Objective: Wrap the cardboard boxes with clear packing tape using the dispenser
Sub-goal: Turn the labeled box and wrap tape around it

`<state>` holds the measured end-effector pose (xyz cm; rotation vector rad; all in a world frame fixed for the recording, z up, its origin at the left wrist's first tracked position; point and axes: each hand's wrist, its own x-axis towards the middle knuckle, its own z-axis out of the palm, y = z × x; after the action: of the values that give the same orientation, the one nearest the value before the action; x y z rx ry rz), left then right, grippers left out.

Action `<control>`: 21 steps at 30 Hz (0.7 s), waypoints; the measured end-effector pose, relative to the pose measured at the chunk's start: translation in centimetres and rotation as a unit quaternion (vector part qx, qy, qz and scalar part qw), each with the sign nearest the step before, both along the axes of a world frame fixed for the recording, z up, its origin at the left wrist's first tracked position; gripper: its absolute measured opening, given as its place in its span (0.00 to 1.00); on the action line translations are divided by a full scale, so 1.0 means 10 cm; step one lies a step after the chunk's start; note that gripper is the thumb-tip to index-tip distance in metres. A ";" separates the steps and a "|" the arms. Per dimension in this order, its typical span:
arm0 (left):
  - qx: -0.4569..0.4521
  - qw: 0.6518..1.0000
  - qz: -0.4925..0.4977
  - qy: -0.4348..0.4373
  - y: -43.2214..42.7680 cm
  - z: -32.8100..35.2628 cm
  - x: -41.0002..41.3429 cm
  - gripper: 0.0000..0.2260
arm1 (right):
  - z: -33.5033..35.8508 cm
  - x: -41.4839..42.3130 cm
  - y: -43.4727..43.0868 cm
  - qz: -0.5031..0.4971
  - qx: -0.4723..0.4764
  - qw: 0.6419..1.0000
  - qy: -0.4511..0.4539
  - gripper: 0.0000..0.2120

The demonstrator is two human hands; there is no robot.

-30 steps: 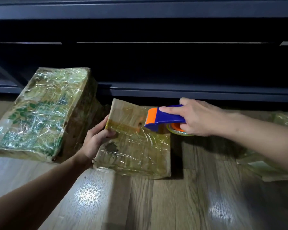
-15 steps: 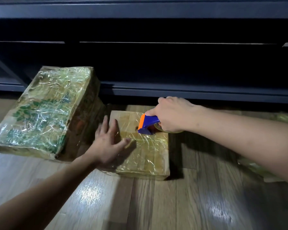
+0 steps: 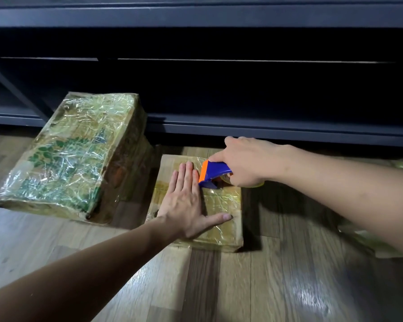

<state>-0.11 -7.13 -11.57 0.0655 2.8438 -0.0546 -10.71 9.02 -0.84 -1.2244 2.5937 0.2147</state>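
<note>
Cardboard box [image 3: 226, 205] lies under the flat left hand [image 3: 184, 205] while the right hand [image 3: 244, 159] grips the dispenser [image 3: 213, 174].

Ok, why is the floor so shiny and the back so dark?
In the head view, light glares off the wooden floor and the crinkly tape on the big box; the cabinet behind is in deep shadow; a dark shadow falls beside the small box.

left hand [image 3: 186, 205] flat on box [image 3: 228, 208], right hand [image 3: 244, 159] gripping dispenser [image 3: 213, 174]
</note>
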 end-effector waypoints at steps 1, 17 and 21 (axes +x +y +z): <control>-0.001 1.000 -0.001 0.000 0.01 0.00 0.01 0.64 | -0.03 -0.03 0.08 -0.005 -0.032 0.999 -0.023 0.29; 0.007 1.000 0.005 -0.004 0.00 -0.02 0.01 0.63 | -0.51 -0.09 0.60 -0.072 -0.315 0.943 -0.082 0.32; 0.021 1.000 0.015 -0.008 -0.02 -0.02 0.02 0.64 | -0.48 -0.10 0.82 -0.045 -0.307 0.947 -0.081 0.32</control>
<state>0.14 -7.29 -11.79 0.0321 2.8296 0.0130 -11.68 17.17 -5.67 -1.2209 2.6374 -0.7364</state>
